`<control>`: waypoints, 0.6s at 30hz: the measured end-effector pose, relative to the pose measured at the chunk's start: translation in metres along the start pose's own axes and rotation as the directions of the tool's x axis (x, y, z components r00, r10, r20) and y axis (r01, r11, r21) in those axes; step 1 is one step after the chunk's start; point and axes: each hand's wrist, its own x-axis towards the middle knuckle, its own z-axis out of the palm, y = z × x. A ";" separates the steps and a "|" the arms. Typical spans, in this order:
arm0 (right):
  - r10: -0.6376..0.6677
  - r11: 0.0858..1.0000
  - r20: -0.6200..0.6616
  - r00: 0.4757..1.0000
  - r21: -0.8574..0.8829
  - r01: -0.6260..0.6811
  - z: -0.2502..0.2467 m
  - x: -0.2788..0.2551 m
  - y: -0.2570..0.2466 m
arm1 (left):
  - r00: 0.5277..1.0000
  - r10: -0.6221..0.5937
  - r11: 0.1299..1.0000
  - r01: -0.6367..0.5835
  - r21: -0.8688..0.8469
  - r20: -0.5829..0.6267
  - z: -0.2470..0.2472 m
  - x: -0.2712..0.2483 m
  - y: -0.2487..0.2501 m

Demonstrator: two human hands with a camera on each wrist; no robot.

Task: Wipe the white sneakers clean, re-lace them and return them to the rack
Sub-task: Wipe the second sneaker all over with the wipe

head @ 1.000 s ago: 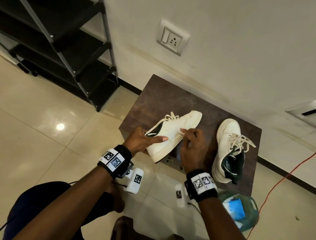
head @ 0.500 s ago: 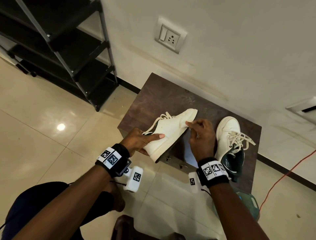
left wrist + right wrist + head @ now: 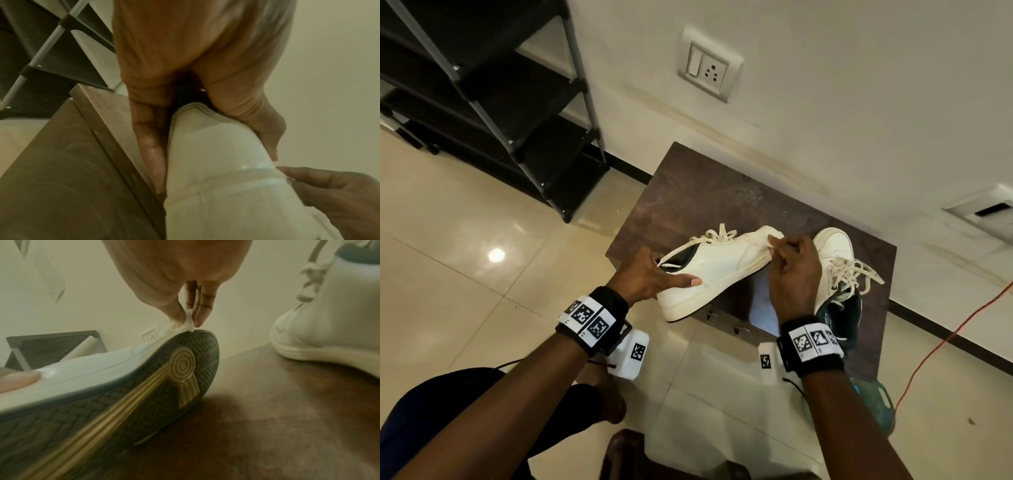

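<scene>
Over the desk's (image 3: 698,205) near edge, the left hand (image 3: 650,277) clasps the heel of a white sneaker (image 3: 722,263) — long axis slanting, toe up toward the wall. The right hand (image 3: 794,274) pinches a small white wipe (image 3: 188,324) against the toe. No brand or writing is legible on either shoe. A second sneaker (image 3: 835,253) lies just beside, toe to the wall, laces loose. Left of the desk — open floor, then the black rack (image 3: 510,102).

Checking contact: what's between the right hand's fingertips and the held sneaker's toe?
A white wipe, pinched by the right hand onto the held sneaker; right wrist view.
</scene>
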 end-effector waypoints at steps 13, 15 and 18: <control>-0.018 0.987 0.046 0.999 -0.159 0.025 -0.005 0.010 0.007 | 0.980 0.200 0.948 -0.187 0.257 -0.023 0.004 -0.010 0.012; -0.042 0.979 0.083 0.996 -0.194 0.057 -0.001 0.000 -0.011 | 0.979 0.202 0.938 -0.187 0.291 -0.025 0.004 -0.008 0.008; -0.120 0.961 0.190 0.974 -0.224 0.162 0.008 -0.033 -0.037 | 0.974 0.223 0.913 -0.201 0.355 -0.024 0.003 -0.005 0.004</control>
